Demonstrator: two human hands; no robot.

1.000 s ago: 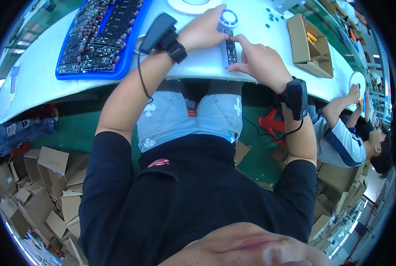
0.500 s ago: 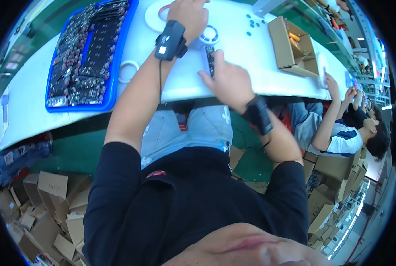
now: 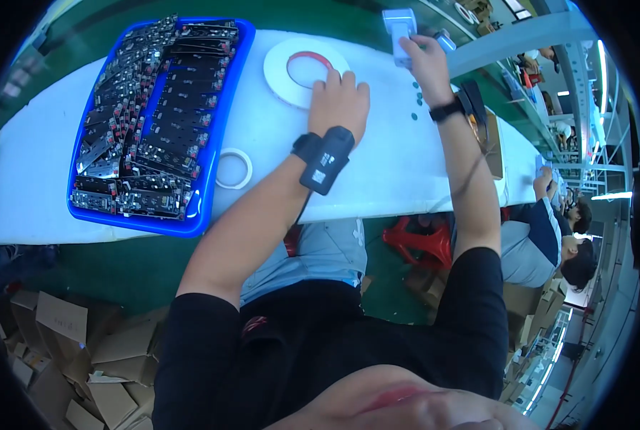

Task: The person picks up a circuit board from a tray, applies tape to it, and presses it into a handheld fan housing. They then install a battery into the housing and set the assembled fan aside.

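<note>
My right hand [image 3: 426, 63] is reached out to the far side of the table, closed around a pale plastic device [image 3: 400, 34] with a wide head and a narrower lower part. My left hand [image 3: 340, 106] lies over the right side of a large white tape roll [image 3: 277, 79] with a reddish core. Its fingers are slightly bent and apart; the thumb is hidden. A smaller white ring-shaped roll [image 3: 242, 185] lies left of my left forearm. At the left, a blue tray [image 3: 204, 215] is filled with dark circuit boards [image 3: 184, 107].
Several small dark green discs [image 3: 415, 100] lie below my right hand. A cardboard box [image 3: 494, 147] stands partly hidden behind my right forearm. A metal frame [image 3: 513, 46] crosses at the far right. Another person [image 3: 538, 236] sits to the right; a red stool [image 3: 427, 242] stands below the table edge.
My right hand has moved from the near middle of the table to the far right, now with the pale device. My left hand has come nearer, onto the roll's right side. The view has shifted.
</note>
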